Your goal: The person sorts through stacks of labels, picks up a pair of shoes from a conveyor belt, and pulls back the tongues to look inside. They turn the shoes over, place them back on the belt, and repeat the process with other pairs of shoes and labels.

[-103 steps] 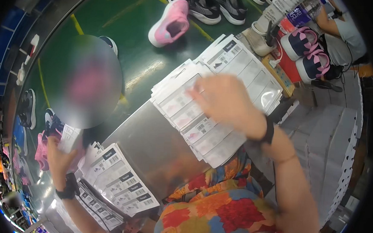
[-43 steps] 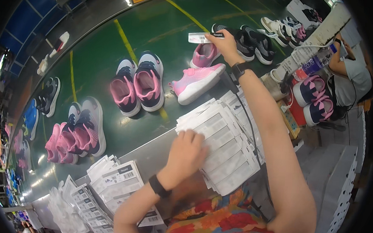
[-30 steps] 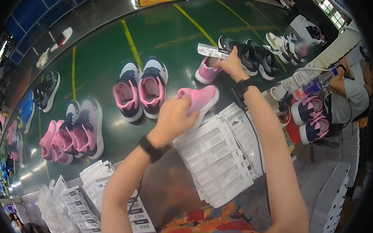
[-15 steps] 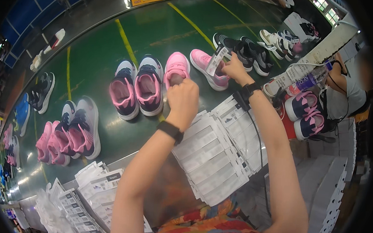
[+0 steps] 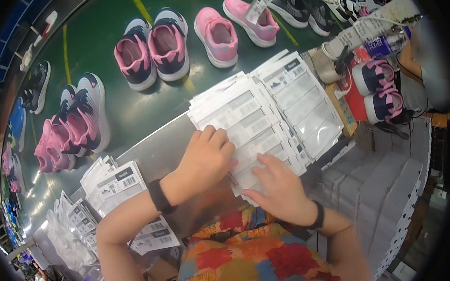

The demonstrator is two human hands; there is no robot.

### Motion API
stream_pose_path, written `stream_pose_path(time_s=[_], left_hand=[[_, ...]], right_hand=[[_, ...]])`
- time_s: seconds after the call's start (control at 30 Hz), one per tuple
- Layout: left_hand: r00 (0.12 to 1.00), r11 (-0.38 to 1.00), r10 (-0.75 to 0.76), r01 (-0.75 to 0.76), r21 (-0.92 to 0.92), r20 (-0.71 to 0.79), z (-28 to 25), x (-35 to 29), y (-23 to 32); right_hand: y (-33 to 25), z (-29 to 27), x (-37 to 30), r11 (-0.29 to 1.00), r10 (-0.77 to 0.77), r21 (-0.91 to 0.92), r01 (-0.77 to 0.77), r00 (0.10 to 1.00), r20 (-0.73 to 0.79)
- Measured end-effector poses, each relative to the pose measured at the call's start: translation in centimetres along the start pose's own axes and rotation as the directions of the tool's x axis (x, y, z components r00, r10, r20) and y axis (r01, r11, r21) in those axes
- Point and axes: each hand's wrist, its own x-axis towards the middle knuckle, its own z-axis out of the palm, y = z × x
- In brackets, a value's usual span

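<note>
Nearest, the wearer's floral garment [image 5: 259, 251] against the desk edge; off to the left, a batch of label sheets [image 5: 113, 181], partly under the left forearm. Ahead, both hands meet over the main stack of label sheets [image 5: 232, 107]: left hand [image 5: 206, 157] with fingers curled on its near-left part, cannot tell whether anything is pinched; right hand [image 5: 276, 190] loose, thumb and fingers spread over the near corner, no grasp visible. A second sheet stack [image 5: 304, 106] lies just beside, to the right. Step in hand looks like working a label free from the top sheet; the next move likely calls for a fingertip under one label's edge while the other hand steadies the stack. Beyond, on the green desk [image 5: 146, 120], two pink sneakers: the left one [image 5: 228, 50] shows no label, the right one [image 5: 243, 15] has a white label strip [image 5: 259, 7] at its opening. Navy-and-pink sneakers [image 5: 170, 44] stand to their left. Farther still, black sneakers [image 5: 315, 14], partly cut off by the frame.
</note>
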Motion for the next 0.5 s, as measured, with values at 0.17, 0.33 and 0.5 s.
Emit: stream_pose_path(time_s=[0.17,0.33,0.5], left_hand=[[0.998,0.955,0.016,-0.031,0.294,0.055,0.8,-1.0,1.2],[0.993,0.947,-0.013,-0.025,0.320,0.115,0.3,-0.6,1.6],[0.987,0.924,0.143,-0.161,0.346,0.077,0.6,-0.5,0.1]], right_hand=[[-2.4,4.3,-1.4,0.979,-0.046,-0.201,0.040,0.999,-0.026],[-3.8,6.8,-1.5,0.830,-0.039,-0.554,0.056,0.998,0.041],[-4.4,8.4,-1.5,0.742,-0.081,-0.670,0.033,0.996,-0.042]])
